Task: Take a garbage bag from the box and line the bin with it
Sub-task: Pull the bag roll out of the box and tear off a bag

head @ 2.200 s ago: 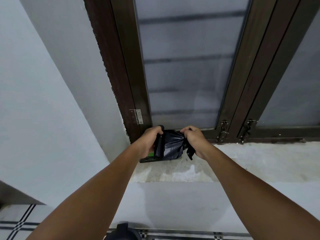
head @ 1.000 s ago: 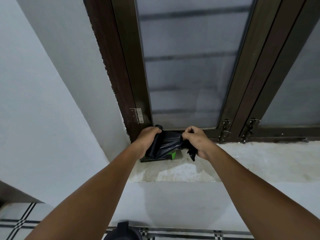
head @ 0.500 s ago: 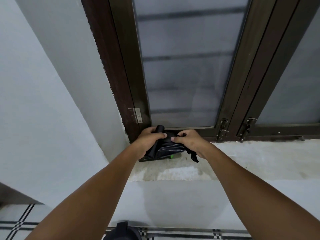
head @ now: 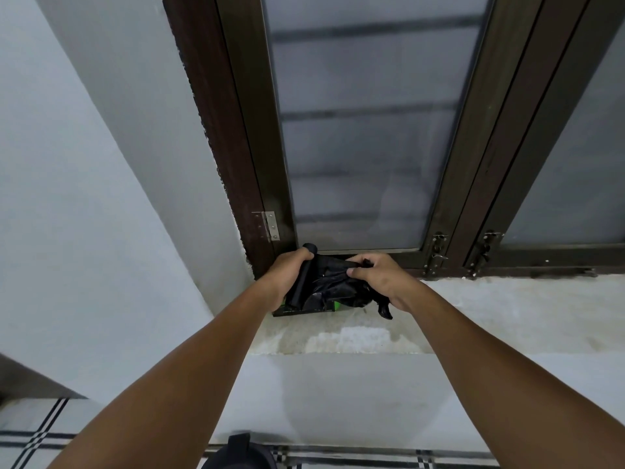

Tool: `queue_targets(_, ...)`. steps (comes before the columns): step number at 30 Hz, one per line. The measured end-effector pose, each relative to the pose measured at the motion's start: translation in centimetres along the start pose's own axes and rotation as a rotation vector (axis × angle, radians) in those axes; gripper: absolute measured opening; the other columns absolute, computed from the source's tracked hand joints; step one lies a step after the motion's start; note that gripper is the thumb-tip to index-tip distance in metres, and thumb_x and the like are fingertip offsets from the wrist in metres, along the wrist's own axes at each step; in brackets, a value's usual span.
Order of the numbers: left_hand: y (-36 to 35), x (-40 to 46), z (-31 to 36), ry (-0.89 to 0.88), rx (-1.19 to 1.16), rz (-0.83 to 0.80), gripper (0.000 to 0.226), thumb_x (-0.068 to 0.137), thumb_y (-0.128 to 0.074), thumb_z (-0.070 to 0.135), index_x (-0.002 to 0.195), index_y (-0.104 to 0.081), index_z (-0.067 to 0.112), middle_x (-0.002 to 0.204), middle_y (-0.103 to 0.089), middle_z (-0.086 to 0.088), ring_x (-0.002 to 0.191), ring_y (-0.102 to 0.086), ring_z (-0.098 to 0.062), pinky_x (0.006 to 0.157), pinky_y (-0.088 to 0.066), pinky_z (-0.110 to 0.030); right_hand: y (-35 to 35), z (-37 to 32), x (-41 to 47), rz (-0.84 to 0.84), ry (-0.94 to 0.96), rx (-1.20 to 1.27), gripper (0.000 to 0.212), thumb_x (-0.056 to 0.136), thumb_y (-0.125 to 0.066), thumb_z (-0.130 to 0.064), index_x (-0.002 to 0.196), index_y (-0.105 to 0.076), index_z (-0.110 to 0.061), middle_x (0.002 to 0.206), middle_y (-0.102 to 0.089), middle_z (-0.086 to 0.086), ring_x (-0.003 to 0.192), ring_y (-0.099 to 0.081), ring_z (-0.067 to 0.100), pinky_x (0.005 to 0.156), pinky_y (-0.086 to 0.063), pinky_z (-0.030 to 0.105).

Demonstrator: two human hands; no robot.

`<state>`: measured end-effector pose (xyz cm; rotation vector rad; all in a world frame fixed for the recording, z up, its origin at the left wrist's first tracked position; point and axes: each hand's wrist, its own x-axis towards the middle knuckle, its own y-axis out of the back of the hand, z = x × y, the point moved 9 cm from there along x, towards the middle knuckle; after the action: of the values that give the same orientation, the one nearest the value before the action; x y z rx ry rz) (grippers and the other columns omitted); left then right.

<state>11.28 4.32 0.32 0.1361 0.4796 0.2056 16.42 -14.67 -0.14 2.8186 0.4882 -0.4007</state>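
A black roll of garbage bags (head: 303,282) stands tilted over a dark box with green print (head: 306,309) on the window sill. My left hand (head: 287,272) is closed around the roll. My right hand (head: 378,275) pinches the loose black garbage bag (head: 333,286) that trails from the roll, and a crumpled end of it hangs below my right wrist. Most of the box is hidden under the plastic and my hands. At the bottom edge, a dark rounded object (head: 240,453), possibly the bin, peeks into view.
The pale concrete sill (head: 473,316) runs to the right under a dark-framed window (head: 358,130) with frosted glass. A white wall (head: 84,198) closes in on the left. Below lies a white floor with black stripes (head: 37,438).
My right hand has moved left towards my left hand, bunching the loose bag closer to the roll. The roll stays in my left hand over the box.
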Motion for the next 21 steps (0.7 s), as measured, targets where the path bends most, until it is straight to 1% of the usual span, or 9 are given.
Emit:
queue_targets(2, -0.2, 0.2, 0.2, -0.035, 0.005, -0.007, 0.016, 0.097, -0.060, 0.036, 0.099, -0.068, 0.023, 0.104, -0.073, -0.012, 0.097, -0.071, -0.032, 0.098, -0.056, -0.048, -0.3, 0.1, 0.2, -0.010, -0.016, 0.007, 0.020, 0.098, -0.062, -0.004, 0.108, -0.076, -0.013, 0.099, -0.077, 0.013, 0.082, -0.074, 0.021, 0.063, -0.056, 0.024)
queue_targets(5, -0.5, 0.6, 0.2, -0.076, 0.014, -0.010, 0.018, 0.095, -0.066, 0.034, 0.106, -0.071, 0.020, 0.107, -0.075, -0.008, 0.100, -0.072, -0.028, 0.101, -0.055, -0.050, -0.7, 0.0, 0.5, -0.003, -0.027, 0.035, 0.019, 0.099, -0.058, -0.010, 0.105, -0.075, -0.011, 0.098, -0.076, 0.014, 0.086, -0.072, 0.025, 0.075, -0.056, 0.030)
queue_targets(7, -0.6, 0.7, 0.2, -0.108, 0.057, -0.004, 0.026, 0.091, -0.073, 0.034, 0.113, -0.071, 0.020, 0.108, -0.076, -0.005, 0.101, -0.073, -0.025, 0.099, -0.057, -0.047, -0.9, -0.2, 0.3, -0.017, -0.012, 0.046, 0.015, 0.098, -0.065, -0.021, 0.104, -0.075, -0.010, 0.097, -0.078, 0.011, 0.090, -0.073, 0.026, 0.080, -0.056, 0.032)
queue_targets(9, -0.4, 0.6, 0.3, -0.123, 0.092, 0.000, 0.035, 0.089, -0.076, 0.034, 0.120, -0.070, 0.020, 0.109, -0.076, -0.003, 0.099, -0.073, -0.022, 0.095, -0.059, -0.043, -0.8, -0.4, 0.1, -0.036, 0.006, 0.015, 0.019, 0.092, -0.076, -0.029, 0.100, -0.076, -0.012, 0.094, -0.080, 0.005, 0.091, -0.075, 0.022, 0.085, -0.058, 0.035)
queue_targets(12, 0.0, 0.6, 0.0, -0.111, 0.093, -0.008, 0.035, 0.090, -0.075, 0.033, 0.121, -0.069, 0.019, 0.108, -0.076, -0.004, 0.098, -0.073, -0.021, 0.088, -0.061, -0.038, -0.1, -0.2, 0.1, -0.011, -0.007, -0.041, 0.026, 0.085, -0.083, -0.032, 0.085, -0.069, -0.010, 0.078, -0.076, 0.004, 0.074, -0.072, 0.020, 0.076, -0.057, 0.035)
queue_targets(15, -0.2, 0.3, 0.1, -0.122, 0.083, -0.033, 0.033, 0.091, -0.074, 0.031, 0.120, -0.070, 0.016, 0.107, -0.076, -0.005, 0.094, -0.073, -0.018, 0.074, -0.058, -0.028, 0.4, 0.0, 0.4, 0.048, -0.020, -0.089, 0.026, 0.086, -0.081, -0.026, 0.082, -0.059, -0.013, 0.079, -0.069, 0.010, 0.071, -0.065, 0.023, 0.067, -0.051, 0.030)
queue_targets(17, -0.7, 0.2, 0.4, -0.143, 0.082, -0.052, 0.033, 0.092, -0.074, 0.032, 0.120, -0.070, 0.014, 0.106, -0.076, -0.005, 0.092, -0.073, -0.017, 0.070, -0.057, -0.025, 0.3, 0.1, 0.6, 0.074, -0.028, -0.091, 0.022, 0.088, -0.077, -0.018, 0.083, -0.056, -0.014, 0.085, -0.066, 0.012, 0.075, -0.063, 0.025, 0.065, -0.050, 0.030)
queue_targets(19, -1.2, 0.2, 0.5, -0.147, 0.067, -0.061, 0.035, 0.095, -0.070, 0.039, 0.120, -0.070, 0.015, 0.108, -0.076, -0.005, 0.094, -0.073, -0.018, 0.072, -0.056, -0.027, 0.0, 0.2, 0.9, 0.086, -0.034, -0.059, 0.015, 0.090, -0.071, -0.008, 0.089, -0.059, -0.017, 0.097, -0.066, 0.013, 0.082, -0.064, 0.026, 0.070, -0.056, 0.035)
queue_targets(21, -1.6, 0.3, 0.4, -0.127, 0.060, -0.056, 0.040, 0.097, -0.063, 0.050, 0.118, -0.070, 0.017, 0.109, -0.076, -0.006, 0.096, -0.072, -0.020, 0.072, -0.055, -0.028, -0.6, 0.2, 1.1, 0.067, -0.052, 0.023, 0.016, 0.094, -0.062, -0.003, 0.101, -0.063, -0.018, 0.108, -0.067, 0.015, 0.091, -0.066, 0.027, 0.081, -0.059, 0.038)
